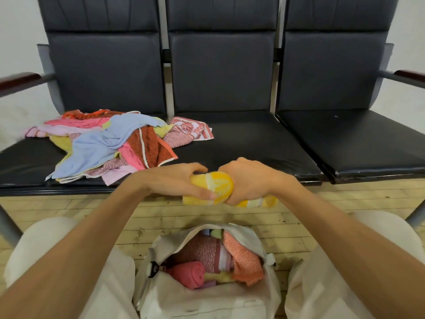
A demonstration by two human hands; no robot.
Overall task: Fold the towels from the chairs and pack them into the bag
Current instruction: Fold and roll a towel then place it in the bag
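Dark padded vinyl chairs [220, 93] fill the top of the frame above a pale wood plank floor [161, 217], with loose terry towels [110, 143] heaped centre-left. At centre, your left hand [184, 180] and right hand [248, 180] both grip a rolled yellow towel [218, 185]. Bottom centre sits the open canvas bag [207, 302], holding rolled towels.

bench [241, 139]: three joined black padded seats in a row. loose pile of towels [110, 143] on the left seat, mid to far; red-and-white patterned towel [193, 130] at its right edge spills onto the far-left corner of the middle seat. wood plank floor [161, 215] on the near side; open white bag [259, 240] there, rolled towels inside, base hidden
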